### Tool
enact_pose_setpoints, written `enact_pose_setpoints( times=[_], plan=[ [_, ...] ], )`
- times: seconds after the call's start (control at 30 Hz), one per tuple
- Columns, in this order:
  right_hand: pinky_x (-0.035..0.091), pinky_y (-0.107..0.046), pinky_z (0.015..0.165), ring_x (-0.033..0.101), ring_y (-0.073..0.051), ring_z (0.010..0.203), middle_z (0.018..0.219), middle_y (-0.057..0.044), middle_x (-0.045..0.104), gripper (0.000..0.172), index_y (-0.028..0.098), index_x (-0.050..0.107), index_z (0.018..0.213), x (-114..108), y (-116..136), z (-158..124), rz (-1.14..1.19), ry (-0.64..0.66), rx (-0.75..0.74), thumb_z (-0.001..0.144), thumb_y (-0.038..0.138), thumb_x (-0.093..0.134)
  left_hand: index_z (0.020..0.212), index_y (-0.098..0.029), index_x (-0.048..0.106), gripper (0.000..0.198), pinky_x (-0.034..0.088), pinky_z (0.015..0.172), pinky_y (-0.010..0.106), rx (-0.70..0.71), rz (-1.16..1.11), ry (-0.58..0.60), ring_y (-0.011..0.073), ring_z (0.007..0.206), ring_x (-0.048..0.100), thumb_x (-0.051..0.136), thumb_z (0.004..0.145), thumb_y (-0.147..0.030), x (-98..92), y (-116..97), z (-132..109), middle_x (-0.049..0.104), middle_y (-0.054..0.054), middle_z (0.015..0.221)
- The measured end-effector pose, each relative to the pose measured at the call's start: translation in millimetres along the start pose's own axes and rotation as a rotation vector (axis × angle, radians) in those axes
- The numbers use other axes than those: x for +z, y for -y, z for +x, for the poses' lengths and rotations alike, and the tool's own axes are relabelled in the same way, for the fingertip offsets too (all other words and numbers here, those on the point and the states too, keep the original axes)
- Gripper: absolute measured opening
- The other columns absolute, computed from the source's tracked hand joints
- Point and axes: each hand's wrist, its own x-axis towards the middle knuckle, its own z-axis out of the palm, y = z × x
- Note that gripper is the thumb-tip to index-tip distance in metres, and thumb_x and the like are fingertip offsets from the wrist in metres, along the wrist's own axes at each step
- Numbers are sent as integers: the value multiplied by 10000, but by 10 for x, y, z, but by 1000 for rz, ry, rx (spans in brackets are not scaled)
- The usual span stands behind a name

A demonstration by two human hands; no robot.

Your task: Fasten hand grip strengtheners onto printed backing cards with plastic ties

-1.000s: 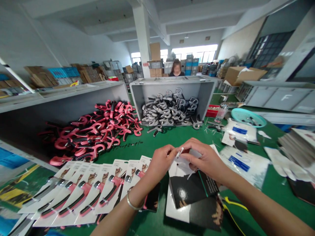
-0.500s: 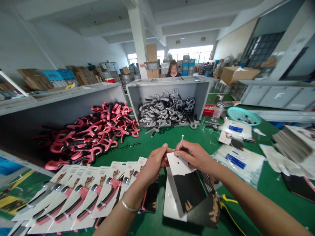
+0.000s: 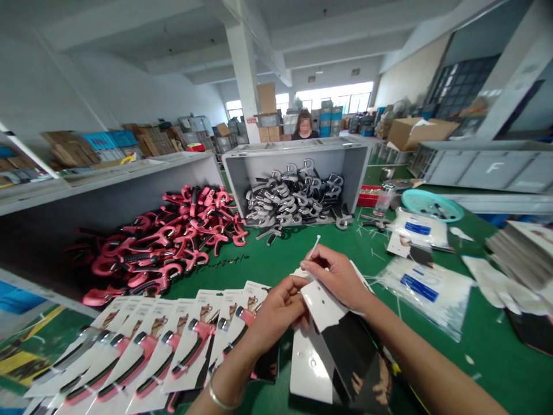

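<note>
My right hand pinches a thin white cable tie near the top of a white and black card. The card is tilted, with small holes in its white part. Against the card's left edge, my left hand has its fingers curled round it. Beneath lies a stack of similar cards on the green table. To the left, a fanned row of cards bears pink and grey hand grips. A silver bracelet circles my left wrist.
Pink hand grips fill a grey crate at left; grey ones fill another ahead. At right are plastic bags, a turquoise tray, and stacked cards. Yellow-handled pliers lie beneath my right forearm. A person is behind the crates.
My left hand has curled its fingers and moved down slightly. My right hand has turned over the card's top, and the card has tilted more. The view has shifted slightly.
</note>
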Motion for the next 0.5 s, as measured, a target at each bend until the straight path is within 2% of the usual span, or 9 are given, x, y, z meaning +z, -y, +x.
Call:
enact_pose_setpoints(
  times=[0.1, 0.23, 0.4, 0.5],
  plan=[
    [396, -270, 707, 530, -142, 735, 780, 18, 588, 132, 200, 585, 804, 71, 36, 142, -22, -35, -63, 897, 291, 607, 968, -166, 579, 290, 395, 491, 179, 26, -76, -89, 69, 526, 539, 735, 765, -301, 37, -101, -32, 645, -22, 763],
    [396, -268, 689, 527, -144, 714, 755, 18, 587, 141, 206, 582, 804, 162, 43, 294, -36, -52, -100, 898, 310, 604, 888, -169, 580, 238, 404, 485, 183, 39, -89, -230, 77, 539, 543, 742, 747, -270, 68, -151, -41, 669, -11, 811],
    [417, -276, 724, 552, -157, 757, 803, -7, 619, 134, 209, 584, 812, 166, 42, 268, -59, -56, -135, 909, 301, 588, 996, -162, 626, 218, 452, 574, 194, 62, -207, -255, 87, 605, 579, 641, 864, -334, 73, -110, -70, 690, 22, 859],
    [424, -274, 736, 565, -157, 782, 837, -14, 632, 126, 206, 600, 851, 104, 67, 179, -33, 22, -132, 927, 301, 568, 1017, -160, 628, 248, 476, 628, 191, 51, -231, -256, 102, 693, 613, 704, 827, -300, 81, -72, -90, 695, 32, 886]
  ],
)
